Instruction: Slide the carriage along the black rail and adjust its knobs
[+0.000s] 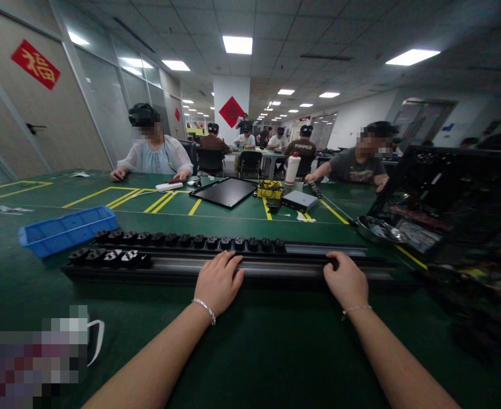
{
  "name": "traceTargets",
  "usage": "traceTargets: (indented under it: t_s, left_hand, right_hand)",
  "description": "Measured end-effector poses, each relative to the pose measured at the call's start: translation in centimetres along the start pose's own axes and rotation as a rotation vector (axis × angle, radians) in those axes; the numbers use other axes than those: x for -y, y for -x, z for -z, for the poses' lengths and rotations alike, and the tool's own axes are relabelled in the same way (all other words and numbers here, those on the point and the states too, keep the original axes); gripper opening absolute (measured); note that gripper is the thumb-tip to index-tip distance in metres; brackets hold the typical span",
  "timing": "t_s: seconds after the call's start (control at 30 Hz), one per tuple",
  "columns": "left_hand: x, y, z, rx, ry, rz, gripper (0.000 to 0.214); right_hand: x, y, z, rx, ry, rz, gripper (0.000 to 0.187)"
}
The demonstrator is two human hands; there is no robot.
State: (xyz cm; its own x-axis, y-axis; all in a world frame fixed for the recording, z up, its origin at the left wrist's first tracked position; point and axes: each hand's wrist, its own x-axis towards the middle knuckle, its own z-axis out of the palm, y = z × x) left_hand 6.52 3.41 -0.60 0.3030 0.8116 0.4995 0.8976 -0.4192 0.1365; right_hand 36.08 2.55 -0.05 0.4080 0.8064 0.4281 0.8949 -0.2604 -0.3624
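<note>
Left hand (pixel 218 284) and right hand (pixel 348 281) grip the black rail (pixel 280 268); a brown shirt (pixel 304 150) reads "PUMPKIN".

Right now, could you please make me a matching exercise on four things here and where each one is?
1. Left hand
2. Right hand
3. Blue tray
4. White bottle

A. On the green table's far side
B. Toward the front rail's right end
C. Near the front rail's middle
D. Left of both hands

Pairs: 1-C, 2-B, 3-D, 4-A
</note>
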Motion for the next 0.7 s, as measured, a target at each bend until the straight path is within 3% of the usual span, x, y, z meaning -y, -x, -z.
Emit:
traceTargets:
  t_s: [0.7]
  left_hand:
    - [-0.02, -0.04, 0.02, -0.002, 0.002, 0.005, 0.036]
  right_hand:
    - [-0.05, 0.02, 0.05, -0.025, -0.009, 0.018, 0.029]
